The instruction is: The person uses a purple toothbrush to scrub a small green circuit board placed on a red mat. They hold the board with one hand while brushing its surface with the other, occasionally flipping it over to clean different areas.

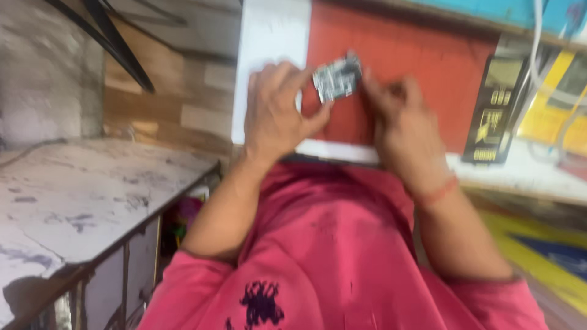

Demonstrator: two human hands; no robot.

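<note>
A small grey-green circuit board point(337, 78) is held up in front of a red and white panel point(428, 67). My left hand point(275, 116) pinches the board's left edge between thumb and fingers. My right hand point(403, 125) is at the board's right edge, with its fingertips against it; a red thread is tied round that wrist. Motion blur hides the exact grip of the right fingers. Both forearms rise from the sleeves of my red shirt point(330, 256), which fills the bottom of the view.
A white marbled counter point(73, 195) on a dark frame stands at the left. A black packet point(498, 110) and yellow packets point(550, 116) lean at the right, on a white ledge point(520, 174). A white cable point(538, 36) hangs at the top right.
</note>
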